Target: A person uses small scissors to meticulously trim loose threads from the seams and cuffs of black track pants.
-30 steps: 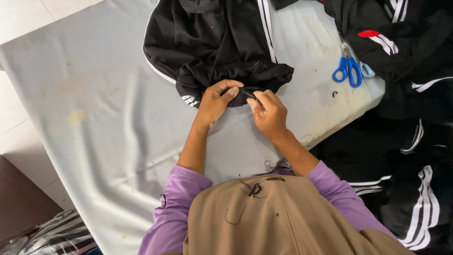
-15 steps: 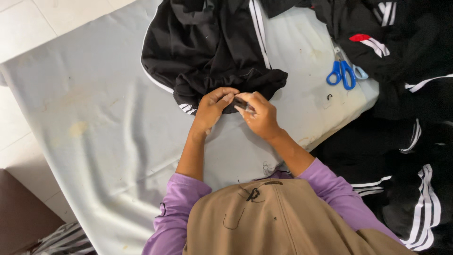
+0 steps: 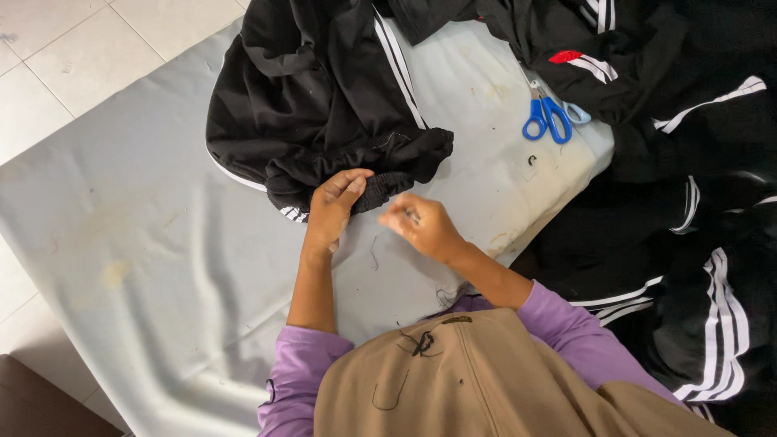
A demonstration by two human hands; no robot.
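A black garment with white side stripes (image 3: 324,105) lies bunched on a pale grey table cover (image 3: 162,243). My left hand (image 3: 332,206) pinches the gathered waistband at the garment's near edge. My right hand (image 3: 421,228) hovers just to the right of it, off the fabric and blurred by motion. Its fingers are pinched around something small that I cannot make out. A thin dark thread (image 3: 374,252) lies on the cover between my hands.
Blue-handled scissors (image 3: 549,120) lie on the cover at the far right. More black garments with white stripes (image 3: 696,202) are piled to the right and hang off the table edge. A tiled floor (image 3: 73,48) shows at the upper left.
My right hand has let go of the waistband and pulled back toward me and to the right. My left hand keeps its hold on the waistband.
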